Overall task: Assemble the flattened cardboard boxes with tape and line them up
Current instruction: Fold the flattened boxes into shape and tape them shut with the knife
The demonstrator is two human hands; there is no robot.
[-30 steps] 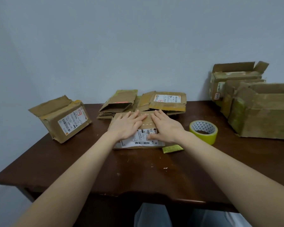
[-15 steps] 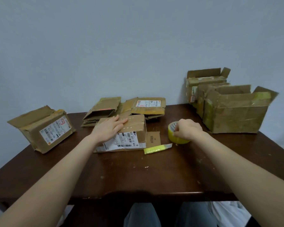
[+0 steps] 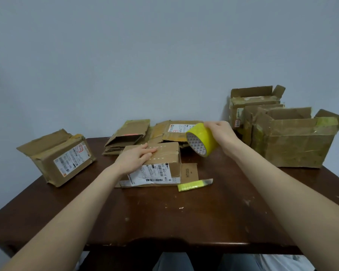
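Note:
A small cardboard box (image 3: 164, 163) with a white shipping label stands in the middle of the brown table (image 3: 184, 216), its flaps folded shut on top. My left hand (image 3: 137, 159) lies flat on those flaps, fingers apart, pressing them down. My right hand (image 3: 221, 135) holds a yellow tape roll (image 3: 201, 139) in the air, above and to the right of the box. A short yellow strip of tape (image 3: 194, 185) lies on the table at the box's front right corner. Flattened boxes (image 3: 125, 137) are stacked behind it.
An assembled box (image 3: 61, 159) with open flaps lies tilted at the left of the table. Up to three open assembled boxes (image 3: 294, 143) stand in a row at the right, near the wall. The table's front edge (image 3: 164, 245) is close to my body.
My right hand left the box top, took hold of the tape roll on the table and lifted it. My left hand stayed on the box flaps.

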